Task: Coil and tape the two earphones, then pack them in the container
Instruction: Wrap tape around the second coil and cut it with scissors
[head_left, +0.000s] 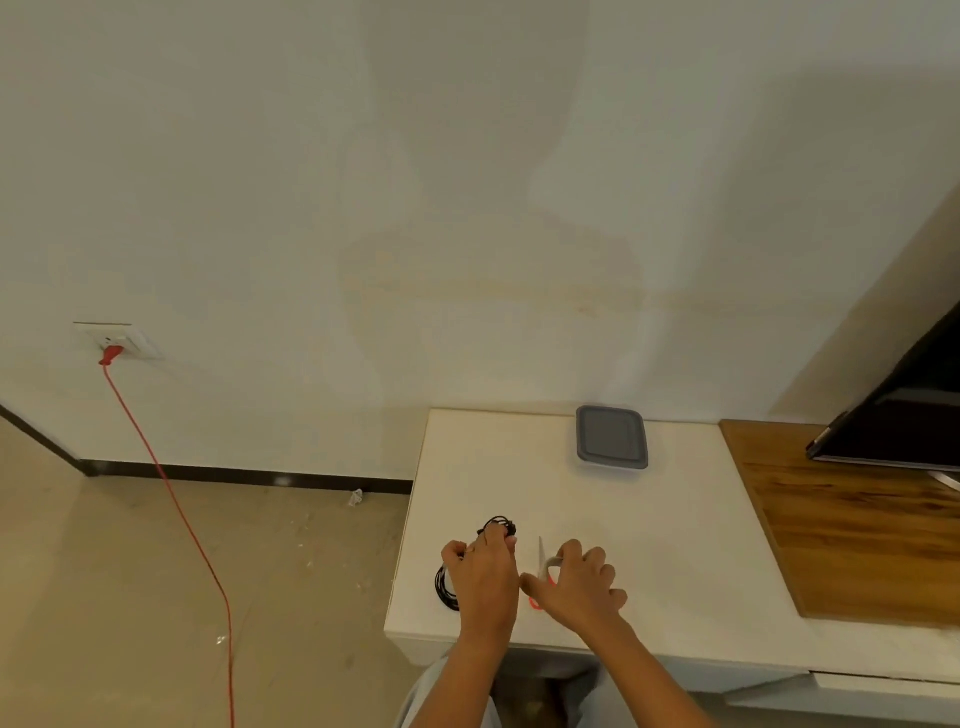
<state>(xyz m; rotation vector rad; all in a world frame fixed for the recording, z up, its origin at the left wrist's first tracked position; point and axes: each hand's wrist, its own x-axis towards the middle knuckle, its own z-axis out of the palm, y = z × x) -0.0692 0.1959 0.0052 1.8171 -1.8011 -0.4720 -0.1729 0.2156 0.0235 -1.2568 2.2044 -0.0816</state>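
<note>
The left hand (485, 571) has its grip pinched on one coiled earphone (498, 527), just left of the right hand (576, 587), whose grip curls round what may be red-handled scissors (542, 564); the other coil (445, 587) lies on the worktop (675, 545) against the left hand's outer side.

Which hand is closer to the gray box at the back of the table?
Right. The right hand, holding tape, is almost straight in front of the gray container. The left hand, holding a coiled earphone, is farther off to its left.
</note>
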